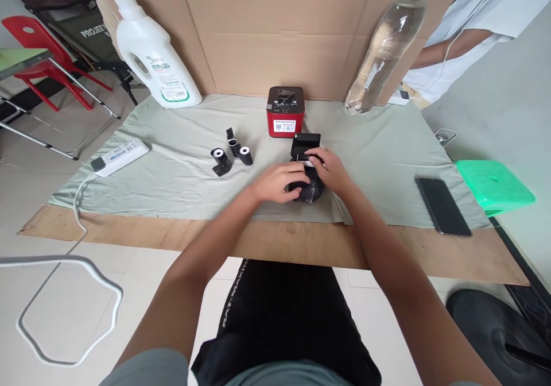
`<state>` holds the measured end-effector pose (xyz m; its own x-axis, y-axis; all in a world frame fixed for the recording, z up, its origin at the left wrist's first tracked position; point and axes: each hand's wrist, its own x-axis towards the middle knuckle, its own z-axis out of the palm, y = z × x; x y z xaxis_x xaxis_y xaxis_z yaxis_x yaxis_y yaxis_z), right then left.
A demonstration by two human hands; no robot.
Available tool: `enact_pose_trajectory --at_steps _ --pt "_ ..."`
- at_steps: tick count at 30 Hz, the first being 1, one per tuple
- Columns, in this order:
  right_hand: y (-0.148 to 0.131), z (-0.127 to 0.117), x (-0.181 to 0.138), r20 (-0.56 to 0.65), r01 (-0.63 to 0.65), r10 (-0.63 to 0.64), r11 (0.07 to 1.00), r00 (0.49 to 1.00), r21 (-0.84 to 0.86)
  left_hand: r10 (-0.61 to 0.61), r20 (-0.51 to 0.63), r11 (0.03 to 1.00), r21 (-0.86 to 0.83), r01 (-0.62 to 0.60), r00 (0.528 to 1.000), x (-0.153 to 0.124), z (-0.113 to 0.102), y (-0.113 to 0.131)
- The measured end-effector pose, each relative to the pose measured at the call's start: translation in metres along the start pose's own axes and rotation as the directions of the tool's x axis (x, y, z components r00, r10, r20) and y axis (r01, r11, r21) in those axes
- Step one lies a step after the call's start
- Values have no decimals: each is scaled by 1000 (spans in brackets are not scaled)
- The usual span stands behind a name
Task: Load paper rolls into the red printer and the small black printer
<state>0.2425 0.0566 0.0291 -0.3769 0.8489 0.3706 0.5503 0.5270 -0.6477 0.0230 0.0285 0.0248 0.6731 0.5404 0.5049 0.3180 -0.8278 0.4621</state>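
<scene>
A small black portable printer rests near the table's front edge, its lid flipped up and tilted back. My left hand is closed around the printer's left side, with thumb and fingers bent over its body. From the right, my right hand has its fingers closed at the printer's opening, just below the raised lid. A white strip shows between my hands; the fingers partly cover the inside. Left of the printer are small dark paper rolls with white cores, one standing roll and another roll partly unwound.
Behind the printer stands a red and black box-shaped device. A white detergent bottle and a clear water bottle lean on the cardboard panel. A power strip lies left, a phone right. A person stands behind, right.
</scene>
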Motion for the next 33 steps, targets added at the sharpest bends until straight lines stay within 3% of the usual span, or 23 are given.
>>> enact_pose_trajectory --at_steps 7,12,17,20,23,26,33 --pt "4 7 5 57 16 -14 999 998 -31 34 166 945 317 -86 985 3 -8 16" --pt "16 15 8 -90 -27 25 999 996 -21 5 197 906 413 -88 980 3 -3 22" --pt "22 26 6 -267 -181 180 983 947 21 29 130 911 405 -79 991 1 2 16" --pt "27 30 5 -340 -218 250 967 907 128 24 60 909 415 -47 998 0 3 9" --pt "34 31 8 -324 -188 287 933 901 305 38 2 897 441 -35 999 -1 4 4" --pt "40 30 12 -265 -118 256 888 930 444 110 -66 883 464 -67 992 -2 5 2" --pt "31 24 10 -205 -140 270 861 941 489 246 -111 841 518 -155 963 -1 8 8"
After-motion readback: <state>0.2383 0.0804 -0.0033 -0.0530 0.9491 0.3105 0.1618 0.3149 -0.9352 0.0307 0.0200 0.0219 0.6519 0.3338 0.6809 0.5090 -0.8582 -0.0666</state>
